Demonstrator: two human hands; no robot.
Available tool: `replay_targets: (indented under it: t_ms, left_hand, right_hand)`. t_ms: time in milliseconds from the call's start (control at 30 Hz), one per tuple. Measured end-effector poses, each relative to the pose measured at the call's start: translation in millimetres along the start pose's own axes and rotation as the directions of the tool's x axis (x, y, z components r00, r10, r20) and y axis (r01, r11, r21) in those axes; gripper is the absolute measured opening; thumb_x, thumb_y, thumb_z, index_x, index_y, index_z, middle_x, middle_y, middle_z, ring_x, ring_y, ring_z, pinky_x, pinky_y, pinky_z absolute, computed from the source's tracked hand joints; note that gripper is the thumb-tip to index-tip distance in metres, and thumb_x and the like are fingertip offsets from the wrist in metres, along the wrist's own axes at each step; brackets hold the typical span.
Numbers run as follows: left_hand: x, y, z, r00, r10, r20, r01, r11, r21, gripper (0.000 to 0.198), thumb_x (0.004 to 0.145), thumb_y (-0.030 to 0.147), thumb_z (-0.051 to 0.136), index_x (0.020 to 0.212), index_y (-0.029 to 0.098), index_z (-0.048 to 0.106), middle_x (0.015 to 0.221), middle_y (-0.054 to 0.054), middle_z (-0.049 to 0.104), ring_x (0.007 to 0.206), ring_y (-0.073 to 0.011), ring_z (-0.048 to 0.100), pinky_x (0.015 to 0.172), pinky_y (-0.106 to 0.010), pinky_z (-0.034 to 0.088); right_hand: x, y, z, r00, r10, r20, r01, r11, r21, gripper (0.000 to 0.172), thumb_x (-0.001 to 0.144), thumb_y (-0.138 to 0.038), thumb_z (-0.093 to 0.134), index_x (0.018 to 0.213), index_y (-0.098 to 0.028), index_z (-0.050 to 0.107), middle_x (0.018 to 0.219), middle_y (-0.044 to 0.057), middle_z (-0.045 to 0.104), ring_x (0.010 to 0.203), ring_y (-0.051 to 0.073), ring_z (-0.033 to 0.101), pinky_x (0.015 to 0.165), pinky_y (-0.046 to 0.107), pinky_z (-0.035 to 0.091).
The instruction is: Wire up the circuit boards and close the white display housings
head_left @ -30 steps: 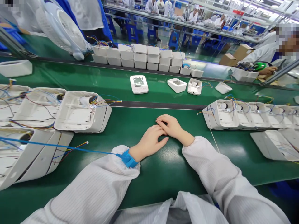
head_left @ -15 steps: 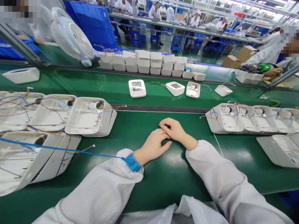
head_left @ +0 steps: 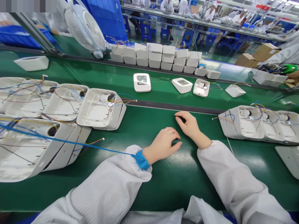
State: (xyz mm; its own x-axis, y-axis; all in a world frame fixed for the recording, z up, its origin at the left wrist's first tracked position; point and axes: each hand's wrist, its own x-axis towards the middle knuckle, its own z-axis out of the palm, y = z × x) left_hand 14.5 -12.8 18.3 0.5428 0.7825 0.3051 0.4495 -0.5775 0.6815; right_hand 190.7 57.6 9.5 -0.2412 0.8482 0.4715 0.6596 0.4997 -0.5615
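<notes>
My left hand rests low over the green bench, its fingers loosely curved and thumb held apart, nothing in it. A blue wrist strap with a blue cord circles that wrist. Just beyond it and to the right, my right hand is bent at the fingers, thumb apart from them, also without anything. The two hands do not touch. To the left stands a white plastic housing with a cylindrical part and loose wires inside. A similar housing heads a row at the right.
Larger-looking white housings crowd the near left. On the green belt behind lie a white device with a screen, another tilted unit and an open casing. Stacked white casings line the back beside a fan. People sit farther off.
My hands have drawn apart from their earlier touching position; the right one shifted away to the right. The whole view has swung slightly left.
</notes>
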Motion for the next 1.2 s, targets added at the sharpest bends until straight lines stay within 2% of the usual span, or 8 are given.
replay_targets:
  t_ms: [167, 267, 467, 567, 733, 933, 1067, 1200]
  left_hand:
    - [0.2, 0.7, -0.6, 1.000, 0.000, -0.006, 0.000, 1.000, -0.005, 0.011, 0.087, 0.028, 0.063, 0.092, 0.019, 0.068, 0.100, -0.006, 0.073, 0.106, -0.0251, 0.063, 0.095, -0.044, 0.049]
    - [0.3, 0.5, -0.5, 1.000, 0.000, -0.010, 0.000, 1.000, -0.008, 0.011, 0.087, 0.028, 0.063, 0.091, 0.020, 0.069, 0.100, -0.006, 0.073, 0.104, -0.0245, 0.064, 0.094, -0.043, 0.049]
    - [0.5, 0.3, -1.1, 1.000, -0.013, -0.004, 0.013, 1.000, -0.024, 0.013, 0.088, 0.028, 0.062, 0.091, 0.018, 0.069, 0.099, -0.006, 0.073, 0.105, -0.0233, 0.064, 0.096, -0.042, 0.048]
    - [0.8, 0.7, -1.8, 1.000, -0.018, 0.002, 0.018, 1.000, -0.025, 0.013, 0.088, 0.028, 0.062, 0.091, 0.018, 0.069, 0.098, -0.006, 0.073, 0.105, -0.0238, 0.064, 0.096, -0.043, 0.048]
    - [1.8, -0.6, -1.8, 1.000, -0.007, -0.005, 0.007, 1.000, -0.020, 0.011, 0.087, 0.028, 0.062, 0.091, 0.020, 0.069, 0.098, -0.005, 0.074, 0.104, -0.0242, 0.064, 0.096, -0.043, 0.049]
    - [3.4, -2.8, -1.3, 0.999, 0.017, -0.042, -0.019, 0.998, -0.052, 0.010, 0.086, 0.027, 0.062, 0.088, 0.020, 0.069, 0.094, -0.006, 0.074, 0.099, -0.0232, 0.066, 0.093, -0.042, 0.052]
    - [4.0, -1.8, -4.9, 0.981, -0.015, -0.192, -0.013, 0.990, -0.143, 0.013, 0.090, 0.025, 0.057, 0.088, 0.021, 0.069, 0.098, -0.006, 0.073, 0.095, -0.0192, 0.068, 0.088, -0.037, 0.055]
    - [2.1, -0.3, -11.8, 0.904, -0.068, -0.422, 0.008, 0.990, -0.143, 0.017, 0.093, 0.026, 0.053, 0.088, 0.021, 0.068, 0.098, -0.005, 0.072, 0.094, -0.0179, 0.068, 0.088, -0.035, 0.055]
  right_hand:
    - [50.6, 51.3, -19.6, 0.992, 0.084, -0.097, -0.103, 0.973, -0.208, 0.051, 0.086, -0.030, 0.057, 0.132, -0.008, 0.056, 0.135, 0.020, 0.059, 0.127, 0.032, 0.053, 0.111, 0.050, 0.039]
    - [79.8, 89.1, -30.2, 0.962, 0.214, -0.169, -0.260, 0.910, -0.324, 0.069, 0.085, -0.034, 0.059, 0.145, -0.007, 0.041, 0.150, 0.022, 0.043, 0.139, 0.033, 0.040, 0.115, 0.052, 0.033]
    - [89.4, 122.5, -28.4, 0.934, 0.338, -0.115, -0.354, 0.838, -0.415, 0.042, 0.085, -0.033, 0.059, 0.122, -0.012, 0.064, 0.135, 0.019, 0.057, 0.128, 0.034, 0.049, 0.110, 0.051, 0.038]
    - [86.1, 119.7, -27.5, 0.931, 0.338, -0.135, -0.363, 0.830, -0.423, 0.050, 0.081, -0.029, 0.066, 0.127, -0.013, 0.060, 0.119, 0.018, 0.064, 0.114, 0.033, 0.055, 0.100, 0.051, 0.044]
    - [83.6, 111.1, -29.6, 0.941, 0.316, -0.119, -0.337, 0.854, -0.397, 0.016, 0.083, -0.030, 0.065, 0.087, -0.016, 0.073, 0.090, 0.012, 0.068, 0.092, 0.029, 0.059, 0.085, 0.045, 0.049]
    - [65.6, 81.9, -29.7, 0.979, 0.151, -0.135, -0.191, 0.915, -0.355, 0.014, 0.090, -0.028, 0.059, 0.084, -0.018, 0.068, 0.095, 0.012, 0.065, 0.097, 0.028, 0.055, 0.088, 0.044, 0.046]
    - [36.6, 49.0, -27.7, 0.992, 0.047, -0.115, -0.083, 0.940, -0.331, 0.013, 0.093, -0.028, 0.057, 0.087, -0.020, 0.066, 0.094, 0.010, 0.064, 0.095, 0.027, 0.053, 0.086, 0.043, 0.046]
    - [-16.4, 7.6, -35.8, 0.997, -0.076, -0.025, 0.065, 0.952, -0.299, 0.019, 0.097, -0.031, 0.054, 0.087, -0.021, 0.066, 0.092, 0.010, 0.065, 0.094, 0.026, 0.052, 0.085, 0.041, 0.046]
